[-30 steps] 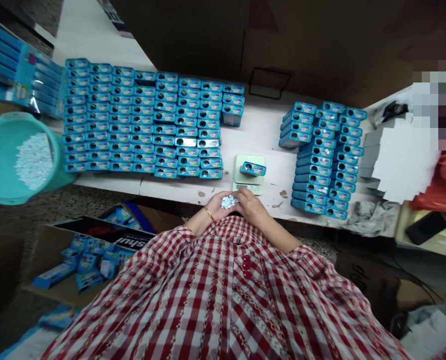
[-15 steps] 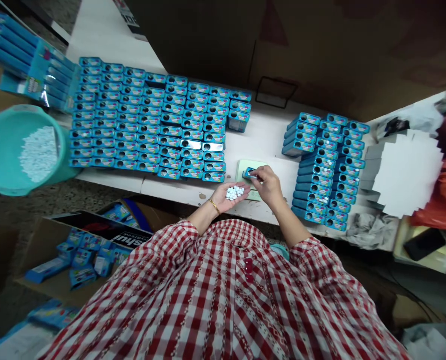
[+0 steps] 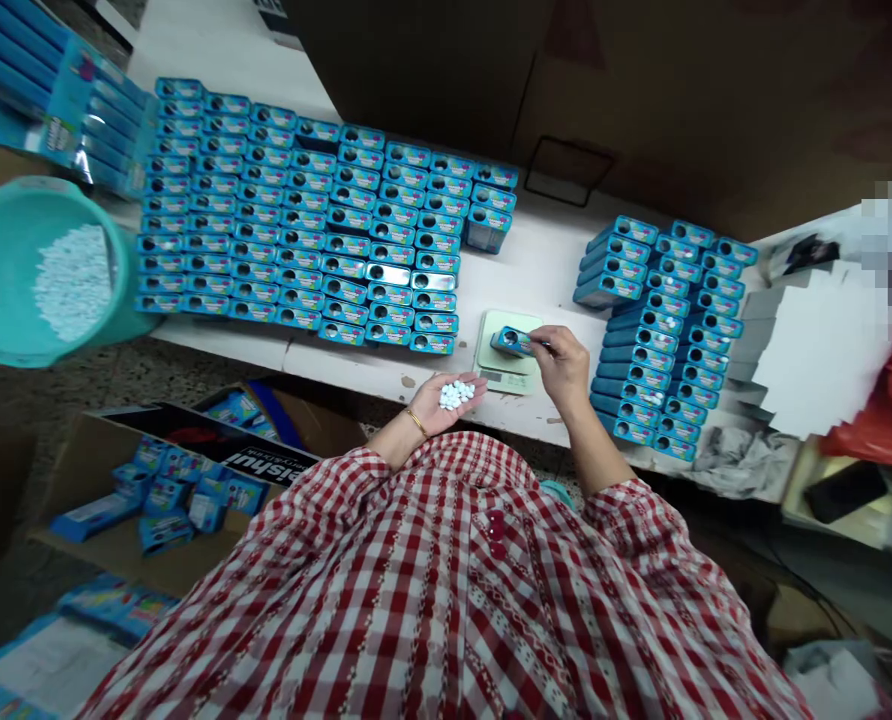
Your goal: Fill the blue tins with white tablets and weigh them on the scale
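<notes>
Palm up, my left hand [image 3: 431, 405] holds a small heap of white tablets [image 3: 457, 395] near the table's front edge. A pale green kitchen scale [image 3: 527, 382] lies just beyond it, with its display at the front. On the scale stands a small blue box [image 3: 510, 338] with a dark round opening in its top. My right hand [image 3: 564, 368] has its fingertips closed on the right end of that box. Many more white tablets [image 3: 75, 285] fill part of a turquoise bucket [image 3: 11, 345] at the far left.
Rows of blue boxes [image 3: 266, 210] stand left of the scale, and another group [image 3: 645, 345] stands right of it. White cards [image 3: 821, 340] are stacked farther right. A carton [image 3: 78, 470] with blue packs sits below the table's left side. A wire loop [image 3: 566, 170] lies behind.
My right hand has shifted from above the box's opening to its right end. My left hand with the tablets has drawn back from the scale. The camera view has shifted slightly.
</notes>
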### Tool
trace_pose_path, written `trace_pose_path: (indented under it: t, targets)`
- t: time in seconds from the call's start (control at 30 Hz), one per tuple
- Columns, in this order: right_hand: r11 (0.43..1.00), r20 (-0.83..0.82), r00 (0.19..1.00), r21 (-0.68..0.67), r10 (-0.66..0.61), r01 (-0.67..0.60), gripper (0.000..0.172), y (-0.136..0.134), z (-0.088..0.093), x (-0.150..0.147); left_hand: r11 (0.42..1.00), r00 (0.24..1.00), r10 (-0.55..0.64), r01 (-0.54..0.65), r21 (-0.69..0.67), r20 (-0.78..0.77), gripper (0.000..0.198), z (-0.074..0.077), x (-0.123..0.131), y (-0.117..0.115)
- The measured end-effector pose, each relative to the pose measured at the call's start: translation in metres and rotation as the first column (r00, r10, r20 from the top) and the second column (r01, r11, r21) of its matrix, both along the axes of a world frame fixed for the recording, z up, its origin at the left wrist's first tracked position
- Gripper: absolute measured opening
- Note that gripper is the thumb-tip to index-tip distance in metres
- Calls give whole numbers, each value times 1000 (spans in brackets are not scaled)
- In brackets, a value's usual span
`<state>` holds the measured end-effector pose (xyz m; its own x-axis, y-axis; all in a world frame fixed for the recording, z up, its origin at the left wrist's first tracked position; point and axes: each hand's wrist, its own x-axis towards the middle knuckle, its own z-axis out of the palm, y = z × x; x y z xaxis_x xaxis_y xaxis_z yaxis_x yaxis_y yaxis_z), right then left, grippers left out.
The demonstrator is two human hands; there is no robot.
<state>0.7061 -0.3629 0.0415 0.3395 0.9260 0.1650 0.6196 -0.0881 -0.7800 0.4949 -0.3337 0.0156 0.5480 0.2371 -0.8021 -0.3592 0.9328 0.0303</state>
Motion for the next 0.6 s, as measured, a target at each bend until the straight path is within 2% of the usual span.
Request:
trace_pose_path:
  t: [0.1, 0.17, 0.23, 0.3, 0.4, 0.47, 0.53, 0.6]
  targets:
    - [990, -90, 986, 13, -140, 141, 9, -13, 2, 4, 1000, 1000, 0, 0, -14, -15, 27, -3, -5, -2]
    - [986, -135, 977, 3, -163, 165, 10, -24, 3, -2, 1000, 1000, -10, 10, -28, -26, 27, -5, -8, -5]
    - [996, -171, 981, -21, -90, 87, 10, -36, 5, -19, 999, 999, -36, 35, -41, -34, 26, -6, -8, -9]
    - [995, -217, 974, -59, 65, -79, 12, -49, 7, -42, 997, 997, -65, 63, -50, -37, 24, -7, -7, -13]
    - [930, -303, 904, -115, 302, -349, 17, -68, 9, -75, 990, 991, -125, 121, -71, -50, 22, -6, -5, -19]
    - [877, -342, 854, -142, 392, -459, 21, -78, 10, -85, 984, 985, -165, 160, -81, -57, 22, -6, -5, -21]
    - [868, -341, 850, -154, 401, -472, 23, -83, 9, -82, 982, 982, -178, 173, -75, -60, 22, -6, -4, -21]
    - [917, -279, 904, -141, 325, -373, 21, -77, 7, -69, 985, 984, -165, 161, -67, -62, 22, -6, -4, -20]
